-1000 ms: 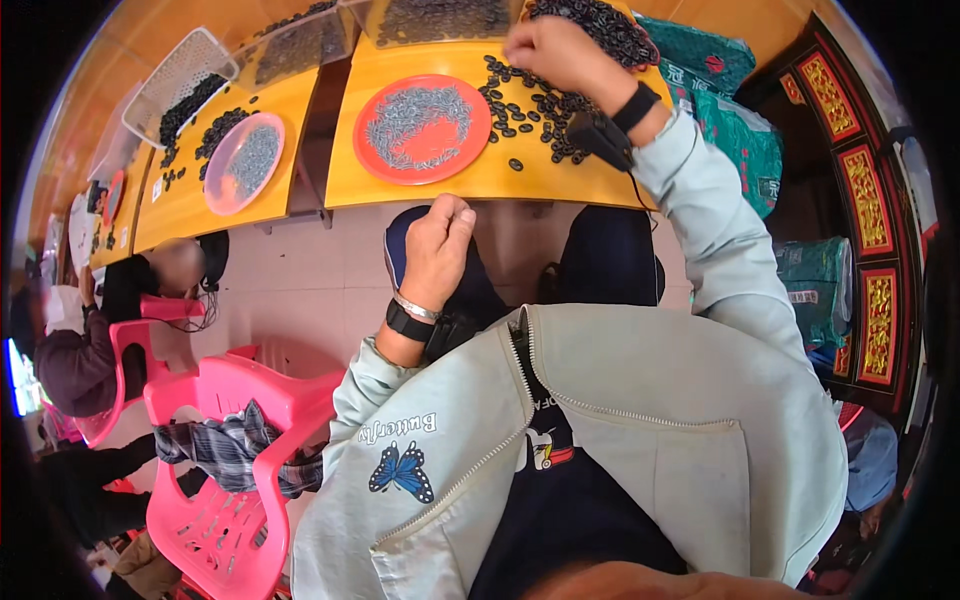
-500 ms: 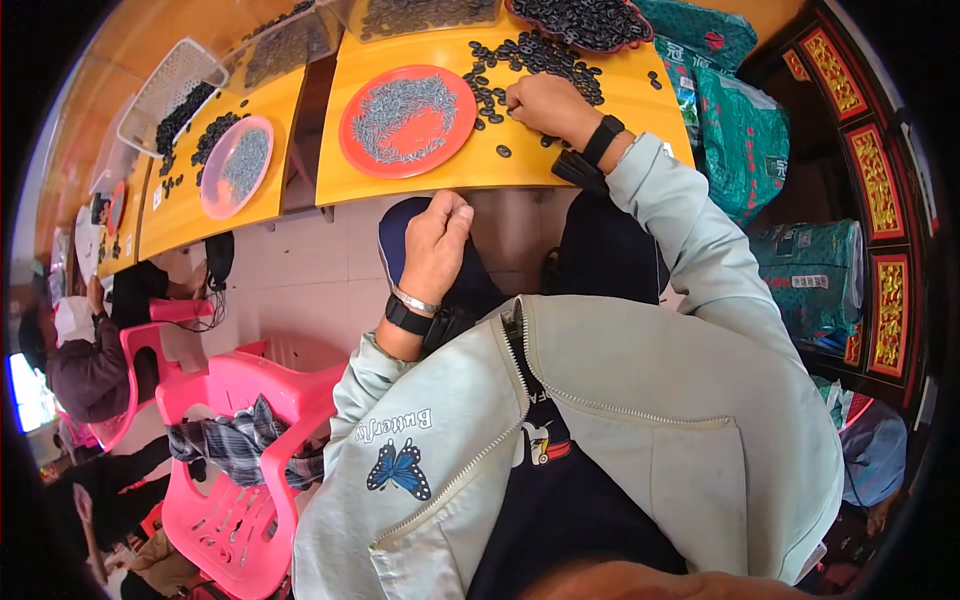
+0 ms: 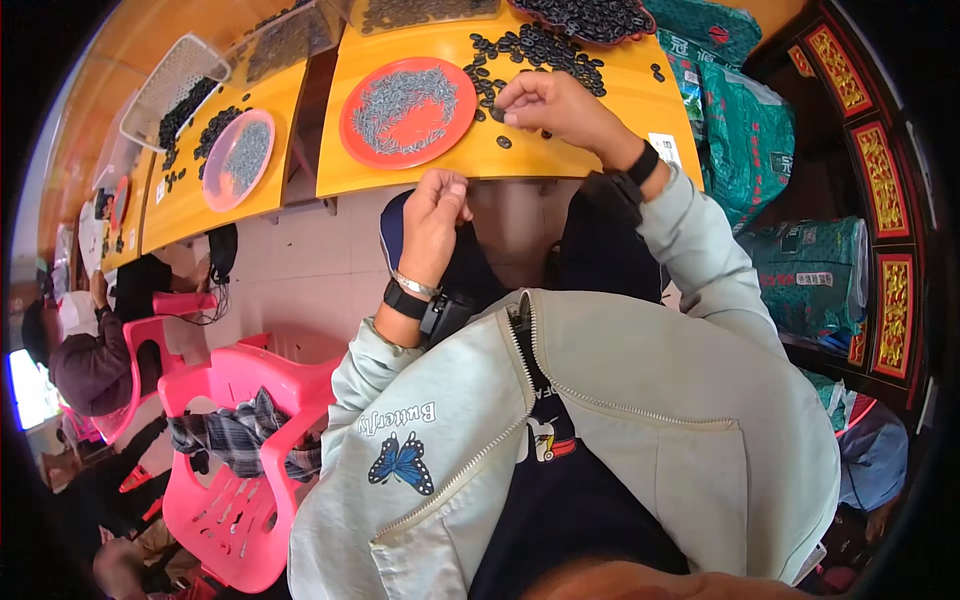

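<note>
My right hand (image 3: pixel 568 112) is over the yellow table, thumb and fingers pinched on a small black oval piece (image 3: pixel 497 114). Just beyond it lie many loose black oval pieces (image 3: pixel 535 52), some with a slot-like mark; a single black piece (image 3: pixel 504 142) rests nearer the edge. In front of the table edge, above my lap, my left hand (image 3: pixel 436 215) is closed, thumb against the curled fingers; whatever it may hold is hidden. Nearest to it on the table is a red round plate (image 3: pixel 432 150) with many small silvery metal pins (image 3: pixel 385 118) spread over it.
A dark red dish (image 3: pixel 650 20) heaped with black pieces and a clear bin (image 3: pixel 425 12) stand at the back. On the neighbouring table are a pink plate (image 3: pixel 218 200) and a white basket (image 3: pixel 190 55). Green sacks (image 3: pixel 745 140) stand right; a pink chair (image 3: pixel 235 375) is left.
My right hand has shifted slightly right and turned, its fingertips now showing a black oval piece. My left hand has rotated a little, staying at the table's front edge.
</note>
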